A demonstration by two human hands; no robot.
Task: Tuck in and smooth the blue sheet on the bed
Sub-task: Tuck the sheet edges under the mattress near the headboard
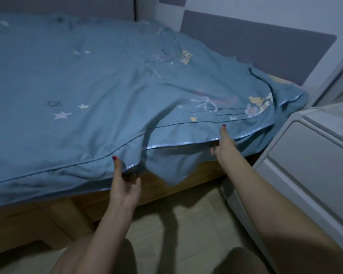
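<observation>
The blue sheet (83,80), printed with stars and flowers, covers the bed and hangs over its near edge, rumpled toward the right corner. My left hand (123,186) pinches the sheet's hem at the near edge, thumb on top and fingers underneath. Further right, my right hand (225,143) grips the same hem the same way, lifting it a little. Between and below the hands a loose flap of sheet (172,169) droops over the wooden bed frame (83,202).
A grey padded headboard (255,50) runs along the wall behind the bed. A white bedside cabinet (309,155) stands close at the right, against the bed's corner. Tiled floor (166,224) lies below, with my knees at the bottom.
</observation>
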